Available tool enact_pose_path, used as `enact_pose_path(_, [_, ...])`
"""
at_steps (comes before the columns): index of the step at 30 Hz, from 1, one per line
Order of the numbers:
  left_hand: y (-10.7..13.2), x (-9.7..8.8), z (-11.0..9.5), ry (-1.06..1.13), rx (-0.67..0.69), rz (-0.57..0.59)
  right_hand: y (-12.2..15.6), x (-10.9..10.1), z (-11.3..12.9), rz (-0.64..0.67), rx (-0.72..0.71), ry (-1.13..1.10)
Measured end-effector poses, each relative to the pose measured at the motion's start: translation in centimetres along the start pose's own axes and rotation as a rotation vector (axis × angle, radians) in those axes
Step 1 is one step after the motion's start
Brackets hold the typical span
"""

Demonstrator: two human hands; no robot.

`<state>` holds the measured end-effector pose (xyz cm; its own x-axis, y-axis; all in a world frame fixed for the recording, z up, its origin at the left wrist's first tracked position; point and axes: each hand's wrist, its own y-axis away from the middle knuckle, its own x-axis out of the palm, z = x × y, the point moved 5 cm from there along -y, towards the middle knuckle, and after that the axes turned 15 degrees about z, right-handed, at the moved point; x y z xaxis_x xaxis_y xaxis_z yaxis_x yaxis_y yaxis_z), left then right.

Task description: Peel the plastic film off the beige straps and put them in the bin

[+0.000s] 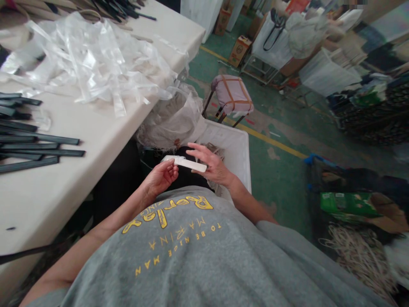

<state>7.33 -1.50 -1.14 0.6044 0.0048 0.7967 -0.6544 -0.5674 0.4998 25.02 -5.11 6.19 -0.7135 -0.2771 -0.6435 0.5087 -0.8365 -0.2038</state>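
Observation:
In front of my waist, a flat white strip (192, 164) lies between my two hands. My left hand (163, 175) is closed and pinches its left end, where some thin pale material lies against it. My right hand (213, 165) supports the other end near the thumb and palm, with its upper fingers stretched out above the strip. Beneath and beyond my right hand stands a white plastic bin (238, 138) with pale pieces inside. A clear plastic bag (172, 117) bulges beside the bin. What exactly the strip is cannot be made out.
On the white table (105, 128) to my left lie a heap of clear plastic wrappers (96, 59) and several dark strips (41, 147). A padded stool (231, 94) stands ahead on the green floor. At right are a dark crate (311, 187) and tangled pale cords (358, 256).

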Motion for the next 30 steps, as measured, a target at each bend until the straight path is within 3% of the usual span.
enact_pose_path(4, [0.4, 0.6, 0.8, -0.057, -0.013, 0.058, -1.9, 1.6, 1.2, 0.024, -0.098, 0.015])
enact_pose_path(8, [0.1, 0.8, 1.0, -0.026, -0.015, 0.09, -1.0, -0.1, 1.6, 0.05, 0.013, -0.236])
enact_pose_path(12, [-1.7, -0.5, -0.4, 0.078, 0.1, -0.075, 4.5, -3.6, 2.8, 0.067, 0.217, -0.63])
enact_pose_path(14, [-2.5, -1.1, -1.2, 0.113, 0.183, -0.175, 8.4, -6.2, 2.8, -0.109, 0.306, -0.714])
enact_pose_path(16, [-3.0, -1.1, -1.7, 0.113, 0.228, -0.211, 11.7, -8.7, 2.5, -0.263, 0.247, -0.699])
enact_pose_path(19, [-3.0, -0.2, -1.4, -0.02, 0.238, -0.139, 13.4, -11.2, 2.0, -0.375, -0.015, -0.6])
enact_pose_path(20, [-2.9, 0.3, -1.1, -0.096, 0.231, -0.079, 13.1, -11.5, 1.6, -0.423, -0.039, -0.596])
enact_pose_path(22, [-2.5, 1.3, -0.2, -0.262, 0.206, 0.065, 11.0, -10.9, 0.2, -0.469, 0.061, -0.671])
enact_pose_path(25, [-1.9, 2.3, 1.3, -0.47, 0.153, 0.259, 5.4, -7.8, -1.5, -0.339, 0.239, -0.809])
enact_pose_path(30, [-1.4, 3.1, 2.0, -0.662, 0.079, 0.411, -3.7, -3.5, -3.7, -0.082, 0.195, -1.043])
